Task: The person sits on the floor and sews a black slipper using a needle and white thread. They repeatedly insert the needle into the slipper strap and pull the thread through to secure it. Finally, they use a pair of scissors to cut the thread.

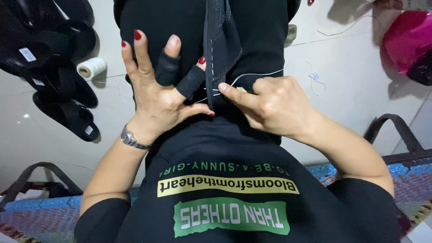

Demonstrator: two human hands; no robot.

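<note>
Black shoe upper (pixel 220 40) is lying on the person's lap, being hand-stitched with white thread (pixel 258 74); the left hand (pixel 157 90) is pinching its edge between thumb and taped fingers, while the right hand (pixel 270 103) is closing on a needle at the seam. By the look of it a stitch is being drawn through, and the next pull is calling for steady tension

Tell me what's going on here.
A person is hand-stitching a dark shoe upper held on their lap. The left hand, with black finger guards on two fingers, steadies the piece at its edge. The right hand pinches a needle at the seam, with white thread trailing from it. A spool of white thread and a pile of black shoe pieces lie on the tiled floor.
</note>
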